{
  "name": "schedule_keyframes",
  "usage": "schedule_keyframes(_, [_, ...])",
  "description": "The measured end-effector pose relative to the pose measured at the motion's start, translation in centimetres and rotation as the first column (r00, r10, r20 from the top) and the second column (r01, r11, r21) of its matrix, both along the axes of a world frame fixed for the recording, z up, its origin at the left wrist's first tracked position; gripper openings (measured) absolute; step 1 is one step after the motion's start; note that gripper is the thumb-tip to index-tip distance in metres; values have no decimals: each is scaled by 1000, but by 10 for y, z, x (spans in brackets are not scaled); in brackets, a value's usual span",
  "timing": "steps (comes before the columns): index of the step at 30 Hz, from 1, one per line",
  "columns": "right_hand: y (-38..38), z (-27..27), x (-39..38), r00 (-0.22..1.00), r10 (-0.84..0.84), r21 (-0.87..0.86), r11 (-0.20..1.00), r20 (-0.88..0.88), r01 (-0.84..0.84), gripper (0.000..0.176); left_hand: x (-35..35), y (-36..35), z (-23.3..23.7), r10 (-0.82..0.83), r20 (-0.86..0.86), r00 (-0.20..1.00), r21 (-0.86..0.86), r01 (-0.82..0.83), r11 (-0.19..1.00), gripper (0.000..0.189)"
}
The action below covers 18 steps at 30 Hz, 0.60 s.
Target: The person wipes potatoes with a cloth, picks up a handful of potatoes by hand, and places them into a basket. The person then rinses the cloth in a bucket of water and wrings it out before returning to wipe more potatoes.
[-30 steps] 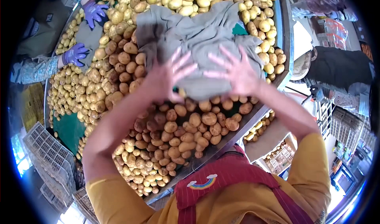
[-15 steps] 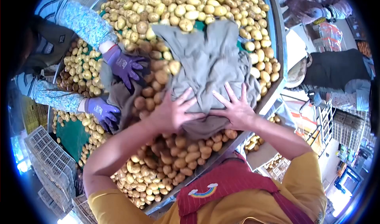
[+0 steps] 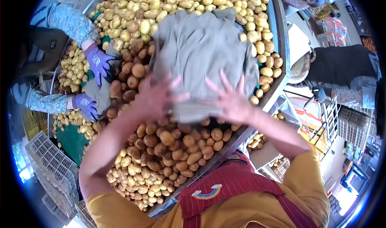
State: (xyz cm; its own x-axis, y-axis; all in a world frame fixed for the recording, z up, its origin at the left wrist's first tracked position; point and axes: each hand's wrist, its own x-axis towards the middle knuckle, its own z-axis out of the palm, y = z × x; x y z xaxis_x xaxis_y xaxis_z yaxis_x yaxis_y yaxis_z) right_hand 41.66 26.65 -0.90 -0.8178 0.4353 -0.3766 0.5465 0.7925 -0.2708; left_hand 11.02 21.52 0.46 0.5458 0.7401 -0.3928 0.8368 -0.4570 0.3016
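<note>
Both hands (image 3: 193, 101) press flat on grey cloth (image 3: 203, 55) over potatoes (image 3: 173, 147)

The grey cloth (image 3: 201, 55) is hiding part of the potato heap (image 3: 173, 147) beneath it. The left hand (image 3: 155, 99) and right hand (image 3: 229, 101) pressing on it are showing blurred. A co-worker's patterned sleeve (image 3: 66, 20) is running out past the picture's left edge.

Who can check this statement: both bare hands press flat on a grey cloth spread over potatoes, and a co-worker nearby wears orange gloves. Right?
One slip: the head view shows the co-worker's gloves are purple, not orange. The left hand and right hand do lie flat on the grey cloth over the potatoes.
</note>
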Motion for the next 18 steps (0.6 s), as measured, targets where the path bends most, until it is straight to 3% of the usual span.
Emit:
schedule_keyframes(1, [-24,2,4,1000,23,-77,997,19,-22,56,11,-19,14,-32,-40,999,-65,29,997,88])
schedule_keyframes(2, [-40,-2,11,994,109,-5,994,16,-109,55,22,-29,25,-63,-75,995,-131,52,990,87])
schedule_keyframes(5, [-3,-16,12,986,164,-48,985,19,-163,71,19,-14,-23,-74,-48,996,182,82,980,78])
schedule_keyframes(7, [43,-28,5,995,101,159,982,1,-99,76,4,32,-52,-106,-80,991,375,128,918,66])
schedule_keyframes(8, [72,-44,1,993,26,266,964,-119,7,74,-1,62,-58,-59,-3,998,404,55,913,67])
schedule_keyframes(9, [102,-40,-11,998,-51,288,956,-19,55,72,-4,92,-69,-33,147,989,472,-41,881,70])
schedule_keyframes(11, [141,-49,-41,967,-250,285,925,-38,250,77,-7,116,-58,84,114,990,441,-126,889,72])
schedule_keyframes(14, [98,-55,-54,783,-554,-184,832,-283,523,62,-21,106,-37,179,110,978,316,-205,926,73])
schedule_keyframes(15, [71,-41,-46,812,-515,-263,853,-275,451,63,-29,70,-36,157,106,982,285,-182,941,69])
schedule_keyframes(16, [45,-23,-33,942,-258,-170,960,-215,224,62,-37,33,-35,136,103,985,254,-159,954,66])
schedule_keyframes(18, [-21,-10,-16,993,36,78,997,-115,-27,67,-11,-25,21,-14,-177,984,65,26,998,73])
